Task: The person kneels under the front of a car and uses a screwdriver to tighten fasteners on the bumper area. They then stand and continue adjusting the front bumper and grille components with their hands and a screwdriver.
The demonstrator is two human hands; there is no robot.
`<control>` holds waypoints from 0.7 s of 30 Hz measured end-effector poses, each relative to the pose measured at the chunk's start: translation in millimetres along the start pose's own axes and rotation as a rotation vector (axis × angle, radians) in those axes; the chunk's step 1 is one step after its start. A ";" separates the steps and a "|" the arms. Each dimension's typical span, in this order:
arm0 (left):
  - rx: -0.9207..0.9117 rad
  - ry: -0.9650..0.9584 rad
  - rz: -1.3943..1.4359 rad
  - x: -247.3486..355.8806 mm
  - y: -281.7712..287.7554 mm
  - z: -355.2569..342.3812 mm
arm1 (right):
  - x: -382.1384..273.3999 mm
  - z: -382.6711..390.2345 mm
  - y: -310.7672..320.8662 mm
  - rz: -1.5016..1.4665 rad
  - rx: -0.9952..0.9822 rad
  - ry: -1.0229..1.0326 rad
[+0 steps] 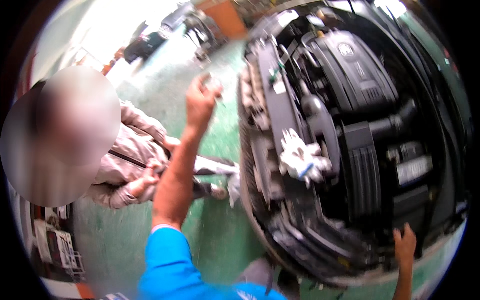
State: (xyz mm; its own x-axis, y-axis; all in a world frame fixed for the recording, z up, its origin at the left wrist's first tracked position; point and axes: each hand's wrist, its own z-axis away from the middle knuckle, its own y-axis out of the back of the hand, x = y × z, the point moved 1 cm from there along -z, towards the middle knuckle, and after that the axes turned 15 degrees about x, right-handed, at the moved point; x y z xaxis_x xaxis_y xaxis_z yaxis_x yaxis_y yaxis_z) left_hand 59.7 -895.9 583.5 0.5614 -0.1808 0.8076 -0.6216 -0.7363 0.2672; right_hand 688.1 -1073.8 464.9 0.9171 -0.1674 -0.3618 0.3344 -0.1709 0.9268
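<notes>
My left hand (201, 102) is raised above the floor, left of a car's engine bay. Its fingers are curled toward the thumb; whatever they hold, if anything, is small and blurred. At the lower right, my right hand (405, 244) is by the near side edge of the engine bay, close to a black box-shaped part (412, 205). Its thumb and a finger stand apart, with nothing seen between them. White work gloves (302, 157) lie bunched over the front panel of the bay. Behind them is the black engine cover (352, 67).
A person in a light jacket (142, 130) stands at the left, hands together in front, near my left forearm. A battery (414, 169) sits in the bay at the right. Dark equipment (200, 30) and an orange cabinet (222, 19) stand at the back on the green floor (220, 220).
</notes>
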 end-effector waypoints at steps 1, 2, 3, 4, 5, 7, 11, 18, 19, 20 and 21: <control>-0.042 0.065 0.080 6.7 -13.1 6.1 | -17.5 -2.4 4.8 -0.023 -0.041 -0.012; -0.106 0.081 0.068 6.7 -30.2 24.1 | -26.0 1.7 10.4 0.037 -0.041 0.168; -0.164 0.078 0.055 6.8 -43.8 41.9 | -31.9 5.6 18.4 0.073 -0.046 0.354; -0.242 0.070 0.019 2.2 -39.3 64.1 | -37.9 1.9 16.1 0.104 -0.145 0.494; -0.322 0.159 0.025 -9.3 -38.9 91.9 | -42.1 -0.9 15.8 0.147 -0.237 0.628; -0.398 0.391 0.055 -19.3 -53.1 152.9 | -32.8 -6.1 27.7 0.138 -0.204 0.502; -0.487 0.882 0.224 -30.9 -56.4 296.8 | -25.1 -4.0 6.8 -0.304 0.218 0.218; -0.842 1.201 0.224 10.6 -47.2 435.1 | -57.8 10.2 -51.7 -1.198 0.998 -0.731; -0.895 1.199 0.221 15.7 -48.6 442.3 | -46.9 13.2 -56.6 -1.168 0.847 -0.618; -0.989 1.181 0.214 13.7 -48.7 445.6 | -36.4 16.3 -49.1 -1.108 0.446 -0.383; -1.050 1.206 0.173 22.3 -53.3 444.4 | -27.9 13.6 -34.9 -1.001 0.064 -0.129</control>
State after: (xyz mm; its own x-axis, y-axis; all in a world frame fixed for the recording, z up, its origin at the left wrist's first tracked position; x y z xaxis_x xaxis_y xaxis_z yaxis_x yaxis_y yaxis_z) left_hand 348.1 -1150.4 353.6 0.0268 0.7574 0.6524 -0.9954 0.0801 -0.0520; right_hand 647.9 -1076.4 441.3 0.1901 -0.0212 -0.9815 0.9213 -0.3416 0.1858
